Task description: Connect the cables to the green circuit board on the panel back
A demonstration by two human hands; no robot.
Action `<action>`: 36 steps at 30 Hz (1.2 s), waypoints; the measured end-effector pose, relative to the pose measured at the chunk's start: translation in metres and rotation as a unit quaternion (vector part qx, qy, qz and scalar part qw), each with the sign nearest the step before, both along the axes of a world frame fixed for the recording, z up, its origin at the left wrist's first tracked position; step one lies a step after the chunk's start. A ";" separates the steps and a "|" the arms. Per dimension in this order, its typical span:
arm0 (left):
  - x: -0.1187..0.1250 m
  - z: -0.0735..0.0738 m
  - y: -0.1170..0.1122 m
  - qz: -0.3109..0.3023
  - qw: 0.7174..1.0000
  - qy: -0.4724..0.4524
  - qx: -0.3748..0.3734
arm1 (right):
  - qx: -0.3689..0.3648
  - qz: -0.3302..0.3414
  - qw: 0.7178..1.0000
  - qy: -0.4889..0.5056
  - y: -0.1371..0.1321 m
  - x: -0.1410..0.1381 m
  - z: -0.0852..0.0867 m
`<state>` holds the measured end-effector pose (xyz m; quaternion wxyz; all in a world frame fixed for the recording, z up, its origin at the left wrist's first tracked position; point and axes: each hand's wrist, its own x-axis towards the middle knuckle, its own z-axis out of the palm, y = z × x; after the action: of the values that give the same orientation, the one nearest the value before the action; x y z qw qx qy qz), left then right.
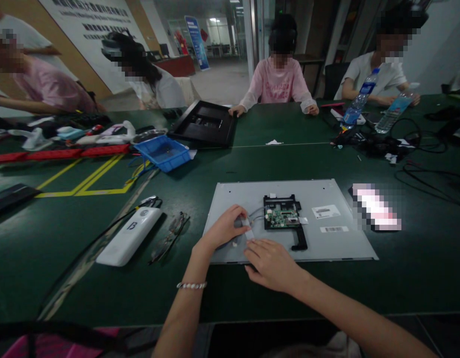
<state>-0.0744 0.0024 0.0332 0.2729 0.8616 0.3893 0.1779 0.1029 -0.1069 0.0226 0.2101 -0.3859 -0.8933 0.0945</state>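
A grey metal panel [327, 238] lies flat on the green table in front of me. A green circuit board [281, 217] in a black frame sits near its middle, with thin wires [255, 214] running left from it. My left hand [224, 229] rests on the panel's left part, fingers curled around a small grey and white piece at the wire ends. My right hand [270, 263] lies at the panel's near edge, fingers bent and pressing on a small white piece beside the left hand.
A white power bank [130, 235] with a cable and a pair of glasses [169, 237] lie left of the panel. A blue tray [163, 152], a black monitor shell [203, 123], water bottles [358, 103] and black cables [412, 149] sit farther back. Several people sit around the table.
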 end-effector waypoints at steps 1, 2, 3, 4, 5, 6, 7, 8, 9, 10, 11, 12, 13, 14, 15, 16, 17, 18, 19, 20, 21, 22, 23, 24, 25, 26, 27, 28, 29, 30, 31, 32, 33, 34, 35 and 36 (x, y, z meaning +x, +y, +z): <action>0.000 -0.001 0.000 0.001 1.000 0.002 0.002 | -0.002 0.000 1.000 -0.001 -0.001 0.000 0.000; 0.001 -0.001 0.000 0.002 1.000 0.004 0.003 | -0.004 -0.001 1.000 -0.004 -0.001 0.000 0.001; 0.001 -0.002 0.000 0.002 1.000 0.006 0.005 | -0.005 -0.002 1.000 -0.007 -0.002 0.000 0.001; 0.002 -0.002 0.000 0.003 1.000 0.007 0.006 | -0.007 -0.002 1.000 -0.010 -0.002 0.001 0.002; 0.003 -0.003 0.000 0.004 1.000 0.008 0.008 | -0.009 0.000 1.000 -0.014 -0.001 0.001 0.003; 0.004 -0.003 0.001 0.006 1.000 0.010 0.011 | -0.013 0.004 1.000 -0.017 -0.001 0.002 0.005; 0.005 -0.003 0.001 0.009 1.000 0.013 0.014 | -0.019 0.009 1.000 -0.019 0.000 0.003 0.008; 0.006 -0.003 0.002 0.012 1.000 0.017 0.018 | -0.027 0.013 0.999 -0.021 0.002 0.005 0.011; 0.008 -0.002 0.003 0.015 0.999 0.024 0.022 | -0.036 0.018 0.999 -0.023 0.003 0.007 0.016; 0.009 -0.001 0.004 0.016 0.999 0.032 0.027 | -0.045 0.023 0.998 -0.022 0.005 0.010 0.020; 0.010 0.000 0.004 0.016 0.998 0.043 0.034 | -0.054 0.025 0.998 -0.019 0.006 0.014 0.025; 0.011 0.002 0.003 0.018 0.997 0.057 0.046 | -0.060 0.026 0.998 -0.013 0.008 0.019 0.030; 0.012 0.005 0.001 0.021 0.995 0.074 0.063 | -0.064 0.023 0.998 -0.003 0.010 0.026 0.034; 0.013 0.008 -0.003 0.026 0.992 0.094 0.086 | -0.066 0.014 0.998 0.010 0.012 0.036 0.037; 0.014 0.012 -0.008 0.036 0.986 0.116 0.112 | -0.067 -0.003 0.997 0.025 0.015 0.047 0.038; 0.015 0.015 -0.014 0.049 0.980 0.137 0.139 | -0.069 -0.030 0.996 0.041 0.018 0.061 0.038; 0.016 0.019 -0.022 0.062 0.972 0.157 0.163 | -0.077 -0.064 0.994 0.054 0.021 0.076 0.036; 0.017 0.022 -0.031 0.076 0.965 0.173 0.182 | -0.087 -0.103 0.989 0.065 0.026 0.092 0.033; 0.019 0.025 -0.041 0.084 0.960 0.187 0.192 | -0.100 -0.144 0.982 0.070 0.030 0.108 0.029; 0.021 0.027 -0.050 0.084 0.956 0.199 0.197 | -0.116 -0.171 0.976 0.071 0.035 0.124 0.025; 0.023 0.028 -0.060 0.075 0.954 0.212 0.198 | -0.129 -0.194 0.969 0.076 0.040 0.138 0.020; 0.026 0.029 -0.068 0.064 0.951 0.226 0.201 | -0.137 -0.204 0.966 0.078 0.044 0.149 0.016; 0.029 0.029 -0.075 0.053 0.947 0.240 0.205 | -0.142 -0.210 0.964 0.082 0.048 0.158 0.012; 0.032 0.029 -0.080 0.045 0.943 0.255 0.209 | -0.148 -0.211 0.962 0.086 0.051 0.165 0.009; 0.035 0.028 -0.084 0.039 0.938 0.270 0.215 | -0.154 -0.208 0.962 0.088 0.053 0.169 0.007; 0.038 0.027 -0.087 0.035 0.933 0.284 0.219 | -0.161 -0.203 0.962 0.090 0.054 0.170 0.004; 0.040 0.026 -0.088 0.032 0.929 0.295 0.223 | -0.168 -0.197 0.962 0.091 0.055 0.171 0.002; 0.042 0.025 -0.089 0.030 0.925 0.303 0.226 | -0.173 -0.191 0.962 0.091 0.055 0.170 0.000; 0.043 0.024 -0.089 0.029 0.923 0.309 0.228 | -0.176 -0.188 0.962 0.091 0.055 0.169 -0.003; 0.044 0.024 -0.089 0.030 0.921 0.312 0.231 | -0.177 -0.187 0.962 0.091 0.054 0.167 -0.005; 0.044 0.023 -0.089 0.032 0.920 0.314 0.233 | -0.177 -0.188 0.962 0.093 0.054 0.166 -0.007; 0.044 0.023 -0.089 0.035 0.919 0.316 0.234 | -0.179 -0.188 0.961 0.096 0.053 0.165 -0.010; 0.044 0.023 -0.089 0.039 0.918 0.317 0.235 | -0.182 -0.187 0.960 0.100 0.053 0.164 -0.012; 0.043 0.023 -0.089 0.042 0.918 0.317 0.234 | -0.185 -0.186 0.959 0.103 0.053 0.164 -0.014; 0.043 0.023 -0.089 0.045 0.919 0.316 0.232 | -0.187 -0.186 0.959 0.107 0.053 0.163 -0.016; 0.042 0.022 -0.089 0.047 0.920 0.315 0.230 | -0.187 -0.187 0.958 0.111 0.053 0.163 -0.017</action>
<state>-0.0321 -0.0861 0.0557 -0.0783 0.8930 0.4432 -0.0052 0.2659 -0.0536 0.0053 0.2459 -0.5653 -0.7429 0.2609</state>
